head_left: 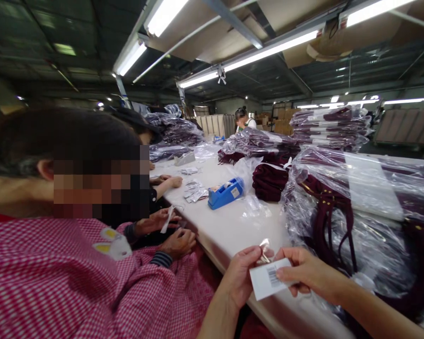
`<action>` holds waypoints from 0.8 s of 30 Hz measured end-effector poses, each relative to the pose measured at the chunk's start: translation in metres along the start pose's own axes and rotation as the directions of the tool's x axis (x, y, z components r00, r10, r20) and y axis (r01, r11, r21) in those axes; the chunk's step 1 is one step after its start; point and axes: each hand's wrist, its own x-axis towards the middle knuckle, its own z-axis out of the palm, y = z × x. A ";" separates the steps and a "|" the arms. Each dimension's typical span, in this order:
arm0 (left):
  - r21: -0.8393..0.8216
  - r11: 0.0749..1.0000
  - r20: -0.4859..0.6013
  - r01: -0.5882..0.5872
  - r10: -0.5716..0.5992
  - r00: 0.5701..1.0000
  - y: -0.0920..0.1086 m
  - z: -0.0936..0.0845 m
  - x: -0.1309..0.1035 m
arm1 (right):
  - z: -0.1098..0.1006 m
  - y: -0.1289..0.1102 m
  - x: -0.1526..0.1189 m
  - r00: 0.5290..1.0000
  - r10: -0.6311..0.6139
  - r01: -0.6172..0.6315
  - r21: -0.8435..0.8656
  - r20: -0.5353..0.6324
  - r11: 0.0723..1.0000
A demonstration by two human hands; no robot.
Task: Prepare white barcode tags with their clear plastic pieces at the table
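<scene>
White barcode tag (267, 281) | pinched between left hand (240, 278) and right hand (305, 273)

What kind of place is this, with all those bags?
Probably a clothing factory's packing room. Dark red garments in clear plastic bags are stacked on a long table, and the person's left hand and right hand hold a barcode tag.

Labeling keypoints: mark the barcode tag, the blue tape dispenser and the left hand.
barcode tag (267, 281), head view, on the white face left of the barcode.
blue tape dispenser (224, 194), head view, on its blue side wall.
left hand (240, 275), head view, on the back of the hand.
</scene>
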 end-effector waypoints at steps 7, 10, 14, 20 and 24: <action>0.197 0.970 -0.158 -0.140 0.172 0.972 0.000 -0.004 -0.014 | -0.007 -0.013 -0.021 0.999 0.014 -0.007 -0.168 0.040 0.986; 0.310 0.942 -0.151 -0.127 0.181 0.972 0.002 -0.001 -0.028 | -0.017 -0.037 -0.037 0.998 -0.058 0.052 -0.207 -0.024 0.977; 0.397 0.911 -0.078 -0.110 0.153 0.985 0.004 0.009 -0.044 | -0.022 -0.066 -0.051 0.957 -0.243 0.175 -0.357 -0.156 0.918; 0.333 0.942 -0.070 -0.036 0.063 0.996 0.005 0.022 -0.058 | -0.007 -0.082 -0.052 0.918 -0.370 0.240 -0.545 -0.141 0.804; 0.263 0.963 -0.062 -0.067 0.086 0.994 0.003 0.027 -0.064 | 0.002 -0.083 -0.053 0.910 -0.390 0.248 -0.575 -0.136 0.780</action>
